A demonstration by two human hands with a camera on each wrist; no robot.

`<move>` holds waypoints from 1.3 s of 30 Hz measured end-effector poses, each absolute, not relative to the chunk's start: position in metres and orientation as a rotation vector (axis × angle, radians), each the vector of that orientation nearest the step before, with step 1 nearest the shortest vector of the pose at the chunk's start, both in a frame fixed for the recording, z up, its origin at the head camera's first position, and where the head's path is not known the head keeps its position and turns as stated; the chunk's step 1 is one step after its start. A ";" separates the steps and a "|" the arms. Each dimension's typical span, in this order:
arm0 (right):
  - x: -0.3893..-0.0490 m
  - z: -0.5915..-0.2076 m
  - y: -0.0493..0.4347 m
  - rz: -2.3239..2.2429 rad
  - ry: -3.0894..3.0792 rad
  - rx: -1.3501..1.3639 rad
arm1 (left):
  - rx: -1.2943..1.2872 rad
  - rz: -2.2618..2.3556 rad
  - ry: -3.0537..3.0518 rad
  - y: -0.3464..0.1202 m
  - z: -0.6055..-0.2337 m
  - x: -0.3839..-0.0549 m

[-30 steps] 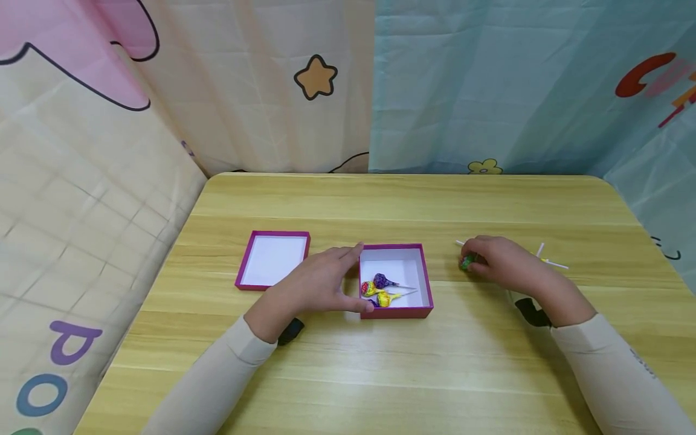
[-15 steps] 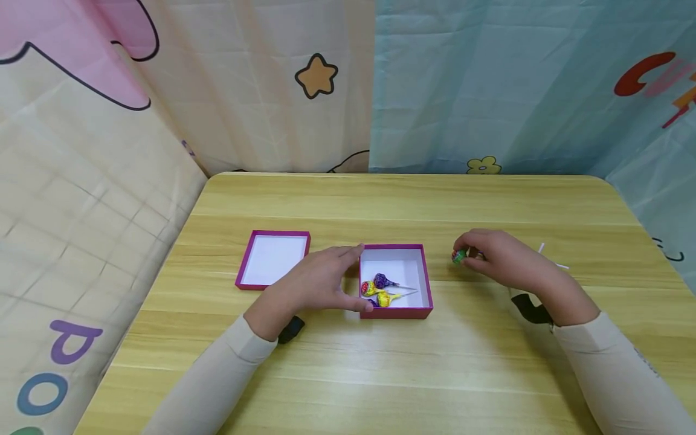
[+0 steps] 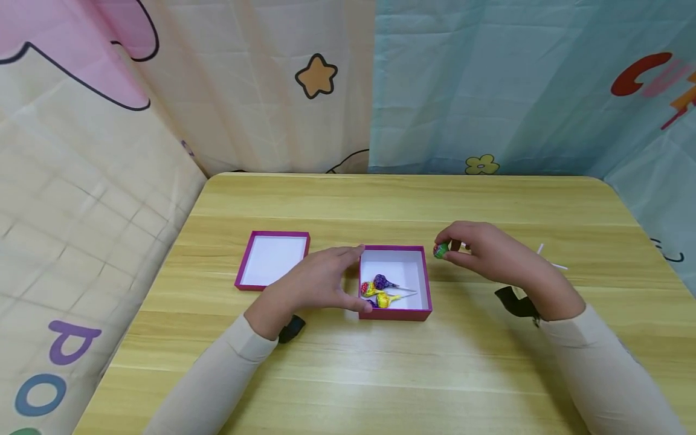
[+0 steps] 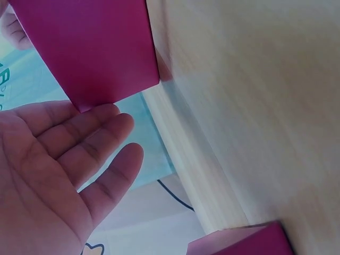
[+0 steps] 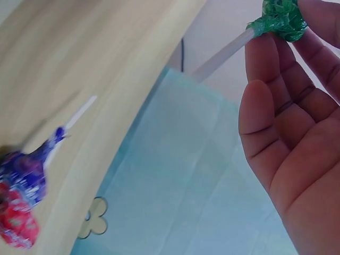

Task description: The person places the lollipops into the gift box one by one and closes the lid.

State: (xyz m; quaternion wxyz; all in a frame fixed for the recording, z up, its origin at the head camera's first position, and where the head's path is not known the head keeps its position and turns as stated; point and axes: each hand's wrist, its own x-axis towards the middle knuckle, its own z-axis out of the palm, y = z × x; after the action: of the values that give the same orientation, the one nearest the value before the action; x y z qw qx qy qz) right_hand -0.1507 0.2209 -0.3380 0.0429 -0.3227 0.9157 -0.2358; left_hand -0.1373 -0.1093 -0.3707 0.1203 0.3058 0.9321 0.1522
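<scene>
An open magenta box (image 3: 396, 315) with a white inside stands mid-table, with several wrapped lollipops (image 3: 383, 282) lying at its left front. My left hand (image 3: 315, 281) holds the box by its left side, thumb at the front corner and index finger at the back corner. The left wrist view shows those fingers (image 4: 79, 130) against the magenta wall. To the right of the box, my right hand (image 3: 484, 251) pinches a green-wrapped lollipop (image 3: 441, 250) by its head, raised above the table. Its white stick (image 5: 226, 53) points away from the fingers in the right wrist view.
The magenta lid (image 3: 273, 260), white inside up, lies left of the box. More lollipops are on the table beyond my right hand; white sticks (image 3: 559, 266) show there, and purple and red wrappers (image 5: 24, 175) in the right wrist view. A curtain (image 3: 489, 90) hangs behind the table.
My right hand has lifted the green lollipop and carried it left, closer to the box. The left hand and the box have stayed nearly in place.
</scene>
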 end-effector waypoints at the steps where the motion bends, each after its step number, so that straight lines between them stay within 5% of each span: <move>1: -0.151 -0.337 0.219 -0.725 2.800 -0.999 | 0.890 0.450 2.722 -0.109 -0.371 -0.137; 39: -0.162 -0.330 0.144 -0.667 2.658 -1.192 | 0.906 0.505 2.728 -0.107 -0.374 -0.136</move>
State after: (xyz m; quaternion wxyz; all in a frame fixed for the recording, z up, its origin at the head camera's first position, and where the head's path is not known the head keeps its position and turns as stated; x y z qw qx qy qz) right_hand -0.1616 0.1441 -0.3299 0.0765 -0.3978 0.8868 -0.2224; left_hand -0.1357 -0.1069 -0.3742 0.1114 0.3086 0.9288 0.1721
